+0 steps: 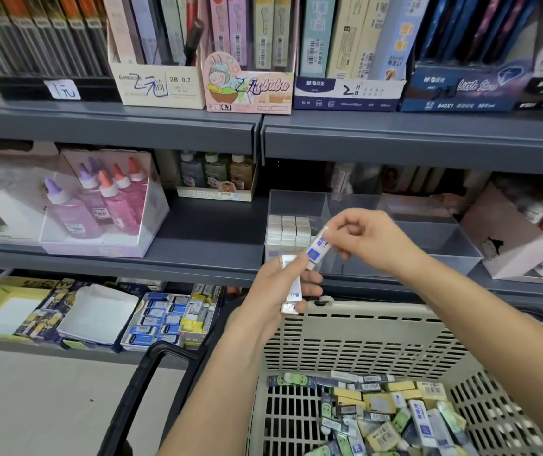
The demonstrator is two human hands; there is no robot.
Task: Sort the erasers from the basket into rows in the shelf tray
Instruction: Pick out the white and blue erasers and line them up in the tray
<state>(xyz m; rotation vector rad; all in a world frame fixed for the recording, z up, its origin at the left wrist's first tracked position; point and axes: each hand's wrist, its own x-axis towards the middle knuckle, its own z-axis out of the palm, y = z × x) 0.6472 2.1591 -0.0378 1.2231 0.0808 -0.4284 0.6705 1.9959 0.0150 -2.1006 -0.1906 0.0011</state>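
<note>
Erasers lie in a loose heap at the bottom of the beige slotted basket right in front of me, a mix of blue-and-white, yellow and pale green sleeves, many with barcodes facing up. Both my arms reach over the basket's far rim toward the middle shelf. My left grip is curled round a small stack of white erasers, holding them on end just above the rim, with the fingers wrapped across the front of the stack. My right grip pinches one blue-and-white eraser by its upper end between thumb and fingertips; that eraser is tilted, and its lower end meets the top of the stack in my left grip. Behind my hands stands the clear shelf tray, split into compartments. Its left front compartment holds white erasers in rows, packed upright side by side, and my right grip hovers just in front of that compartment. The basket's black handle hangs down on the left. Farther left on the same shelf a clear box holds glue bottles with purple and orange caps. The lower shelf carries open boxes of blue erasers, and the upper shelf carries cardboard boxes of pencil leads with handwritten prices on their fronts.
</note>
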